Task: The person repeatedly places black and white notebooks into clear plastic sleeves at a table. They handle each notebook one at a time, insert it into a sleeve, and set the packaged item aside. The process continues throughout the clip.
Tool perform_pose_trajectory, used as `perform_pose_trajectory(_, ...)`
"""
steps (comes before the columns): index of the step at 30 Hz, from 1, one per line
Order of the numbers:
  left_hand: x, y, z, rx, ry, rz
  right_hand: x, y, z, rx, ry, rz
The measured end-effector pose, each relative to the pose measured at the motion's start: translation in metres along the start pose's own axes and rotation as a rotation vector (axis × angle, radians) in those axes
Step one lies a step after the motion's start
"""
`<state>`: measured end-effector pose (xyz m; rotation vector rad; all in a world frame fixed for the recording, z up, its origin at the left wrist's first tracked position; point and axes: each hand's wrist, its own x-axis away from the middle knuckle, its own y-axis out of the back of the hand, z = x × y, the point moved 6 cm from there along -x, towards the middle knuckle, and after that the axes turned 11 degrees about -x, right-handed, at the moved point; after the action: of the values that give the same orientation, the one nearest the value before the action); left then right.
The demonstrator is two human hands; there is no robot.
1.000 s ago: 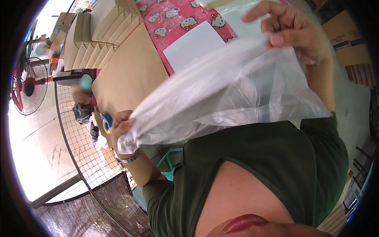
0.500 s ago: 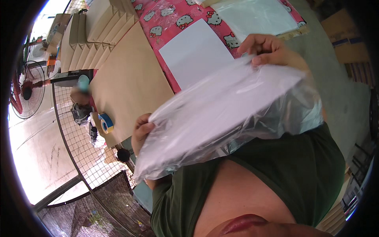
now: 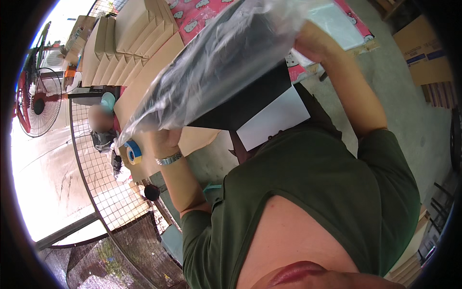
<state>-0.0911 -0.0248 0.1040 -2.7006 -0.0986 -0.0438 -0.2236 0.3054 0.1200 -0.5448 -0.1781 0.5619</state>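
Note:
A large clear plastic bag (image 3: pixel 207 67), crinkled and partly blurred, is raised at a slant over the table. My left hand (image 3: pixel 167 138), with a metal watch on the wrist, grips its lower left part; the bag covers most of those fingers. At the upper right end my right hand (image 3: pixel 310 42) holds the bag, its fingertips hidden and smeared. Below the bag's near edge shows a flat black panel (image 3: pixel 255 98). A white panel (image 3: pixel 274 118) meets it along a straight edge, close to my shirt; whether the two are joined I cannot tell.
Folded brown cardboard (image 3: pixel 139 33) is stacked at the back left, over a flat brown sheet (image 3: pixel 139 103). A blue and yellow tape roll (image 3: pixel 133 151) lies at its left edge. Clear plastic sleeves (image 3: pixel 337 26) rest on the pink patterned cloth (image 3: pixel 192 24). A fan (image 3: pixel 41 103) stands far left, a carton (image 3: pixel 423 53) right.
The bag has gone up and away from my chest, tilting with both hands. The black panel and the white panel beneath it have come into view. The white sheet on the cloth is now hidden.

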Motion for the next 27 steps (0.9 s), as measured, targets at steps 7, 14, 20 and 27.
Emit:
perform_pose_trajectory(7,0.014,0.032,0.089,0.165,0.292,-0.049,0.016,0.042,-0.094,-0.295,-0.308,0.023)
perform_pose_trajectory(14,0.051,0.050,0.164,0.315,0.320,0.023,0.040,0.098,-0.149,-0.520,-0.322,0.157)
perform_pose_trajectory(20,0.082,0.035,0.182,0.089,0.442,-0.091,0.069,0.106,-0.161,-0.402,-0.444,0.082)
perform_pose_trajectory(27,0.135,0.050,0.234,0.293,0.600,-0.042,0.122,0.122,-0.199,-0.450,-0.601,-0.080)
